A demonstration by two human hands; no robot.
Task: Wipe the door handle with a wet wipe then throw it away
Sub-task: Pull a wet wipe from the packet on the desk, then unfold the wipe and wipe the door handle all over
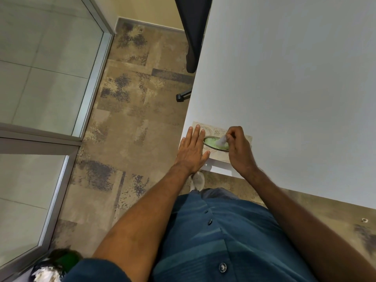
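Head view, read left to right. Glass partition point(40, 82) in a metal frame fills the left edge. At bottom left, one waste bin point(53, 267) with crumpled white paper inside. Patterned carpet floor point(130, 123) occupies the centre. One dark chair point(193, 33) stands at top centre, one castor of its base visible at the table edge. One white table point(295, 78) fills the right half. At its near left corner lies one flat beige wipe box point(215, 135) with one oval opening showing green inside.

Two bare hands are in view. The left hand point(193, 151) lies flat on the left end of the box, fingers extended and together, gripping nothing, pressing it to the table. The right hand point(240, 149) is above the right part of the opening, fingertips pinched closed on one white wet wipe point(221, 141), which stands partly drawn out of the opening. One dark-blue buttoned shirt point(223, 241) fills the lower frame; three buttons are visible.
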